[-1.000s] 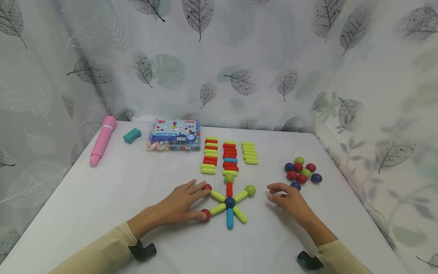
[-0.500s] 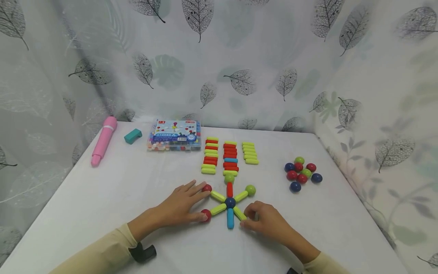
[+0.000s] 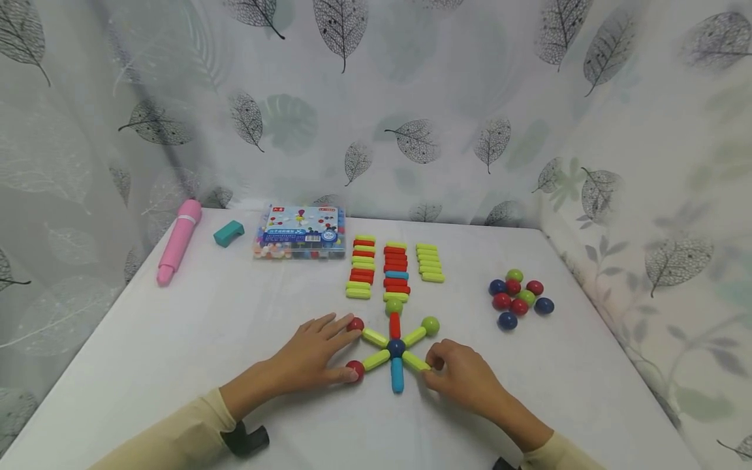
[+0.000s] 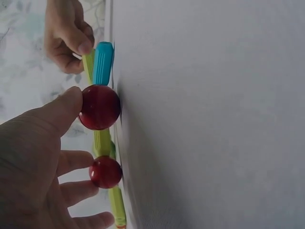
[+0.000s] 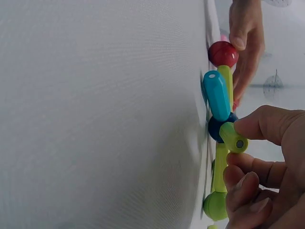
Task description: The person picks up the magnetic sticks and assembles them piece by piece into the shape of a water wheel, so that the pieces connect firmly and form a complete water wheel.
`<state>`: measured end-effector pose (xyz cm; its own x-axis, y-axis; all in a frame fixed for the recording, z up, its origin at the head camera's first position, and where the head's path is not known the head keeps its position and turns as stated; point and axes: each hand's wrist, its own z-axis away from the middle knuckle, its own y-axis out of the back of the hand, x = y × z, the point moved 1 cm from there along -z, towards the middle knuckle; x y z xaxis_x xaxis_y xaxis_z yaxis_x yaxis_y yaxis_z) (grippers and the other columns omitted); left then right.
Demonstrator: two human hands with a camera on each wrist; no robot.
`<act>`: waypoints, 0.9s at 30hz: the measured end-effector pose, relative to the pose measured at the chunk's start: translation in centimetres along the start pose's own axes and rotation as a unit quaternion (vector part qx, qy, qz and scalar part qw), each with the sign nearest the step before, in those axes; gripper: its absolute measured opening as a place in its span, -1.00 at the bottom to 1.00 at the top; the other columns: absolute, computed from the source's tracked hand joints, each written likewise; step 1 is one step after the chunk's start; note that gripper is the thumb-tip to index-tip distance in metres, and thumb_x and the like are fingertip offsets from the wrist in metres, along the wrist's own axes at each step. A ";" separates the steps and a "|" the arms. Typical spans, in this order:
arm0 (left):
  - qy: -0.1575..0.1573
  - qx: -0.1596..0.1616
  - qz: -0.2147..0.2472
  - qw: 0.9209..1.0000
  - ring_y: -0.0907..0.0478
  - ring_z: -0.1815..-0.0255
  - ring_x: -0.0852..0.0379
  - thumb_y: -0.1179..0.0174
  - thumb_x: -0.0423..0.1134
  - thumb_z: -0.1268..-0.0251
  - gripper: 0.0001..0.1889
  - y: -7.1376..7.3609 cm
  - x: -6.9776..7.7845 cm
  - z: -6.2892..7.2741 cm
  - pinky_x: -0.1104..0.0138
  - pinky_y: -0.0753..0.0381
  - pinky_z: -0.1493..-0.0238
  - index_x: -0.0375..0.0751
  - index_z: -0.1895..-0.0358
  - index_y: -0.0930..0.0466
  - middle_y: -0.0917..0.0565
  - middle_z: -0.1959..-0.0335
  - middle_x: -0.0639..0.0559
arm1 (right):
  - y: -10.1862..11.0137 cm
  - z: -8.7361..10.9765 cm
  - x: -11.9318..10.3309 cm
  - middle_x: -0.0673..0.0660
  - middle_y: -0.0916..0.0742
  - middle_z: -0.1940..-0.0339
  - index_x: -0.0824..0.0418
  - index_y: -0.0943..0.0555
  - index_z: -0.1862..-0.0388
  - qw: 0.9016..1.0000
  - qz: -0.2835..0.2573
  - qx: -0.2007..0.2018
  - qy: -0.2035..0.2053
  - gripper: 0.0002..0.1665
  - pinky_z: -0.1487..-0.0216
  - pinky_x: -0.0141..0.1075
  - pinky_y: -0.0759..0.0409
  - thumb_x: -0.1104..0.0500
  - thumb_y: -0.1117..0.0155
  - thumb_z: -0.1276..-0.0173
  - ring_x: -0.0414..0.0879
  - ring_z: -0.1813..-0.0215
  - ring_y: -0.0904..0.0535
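A star of rods lies on the white table, joined around a dark blue ball (image 3: 396, 348). My right hand (image 3: 467, 382) pinches the outer end of its lower-right yellow-green rod (image 5: 233, 138) between thumb and finger. My left hand (image 3: 314, 352) rests on the star's left side with fingers spread. Its thumb touches the lower red ball (image 4: 99, 107), and its fingertips lie at the upper red ball (image 4: 106, 172). A blue rod (image 3: 397, 375) points toward me, a red rod (image 3: 395, 325) points away to a green ball (image 3: 393, 305), and another green ball (image 3: 431, 326) tips the upper-right rod.
Behind the star lie rows of loose rods (image 3: 396, 266). Several loose balls (image 3: 519, 306) are grouped at the right. A clear box (image 3: 301, 232) of beads, a teal block (image 3: 228, 233) and a pink wand-shaped object (image 3: 179, 241) stand along the back left.
My right hand has come in from the right, near the loose balls, to the lower-right yellow-green rod and pinches it. That rod has swung slightly up and outward. My left hand stays in place.
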<state>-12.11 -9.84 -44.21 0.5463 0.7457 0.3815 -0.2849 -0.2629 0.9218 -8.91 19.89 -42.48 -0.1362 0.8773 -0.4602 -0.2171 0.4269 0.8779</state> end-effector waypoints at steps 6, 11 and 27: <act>-0.001 0.002 0.007 1.000 -0.09 -0.63 -0.18 -0.22 0.36 -0.29 -0.19 0.0 -0.1 -0.2 -0.23 -0.22 -0.49 0.16 -0.55 -0.32 -0.23 -0.62 0.05 | 0.1 0.2 0.6 -0.13 -0.63 0.38 0.00 -0.70 0.30 1.000 -0.016 -0.011 -0.023 -0.82 0.27 -0.34 -0.56 0.04 -0.55 -0.18 -0.21 0.33 -0.48; -0.002 -0.002 0.030 1.000 -0.08 -0.63 -0.19 -0.18 0.28 -0.38 -0.28 0.4 -0.6 -0.9 -0.23 -0.26 -0.47 0.15 -0.54 -0.34 -0.25 -0.61 0.06 | -0.1 0.4 1.0 -0.14 -0.64 0.36 -0.01 -0.70 0.26 0.998 -0.036 -0.011 -0.040 -0.74 0.25 -0.32 -0.54 -0.05 -0.58 -0.16 -0.20 0.30 -0.47; -0.025 -0.007 0.004 1.000 -0.18 -0.58 -0.21 -0.18 0.29 -0.37 -0.35 1.0 -0.4 -1.0 -0.22 -0.28 -0.46 0.14 -0.45 -0.47 -0.39 -0.53 0.01 | -0.6 0.1 0.9 -0.20 -0.61 0.42 -0.04 -0.77 0.22 1.000 -0.001 0.028 -0.008 -0.83 0.28 -0.36 -0.52 0.03 -0.54 -0.21 -0.27 0.36 -0.46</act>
<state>-13.40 -9.77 -43.49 0.5825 0.7125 0.3912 -0.2999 -0.2590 0.9182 -8.79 20.45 -43.35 -0.1205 0.8797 -0.4601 -0.1633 0.4396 0.8832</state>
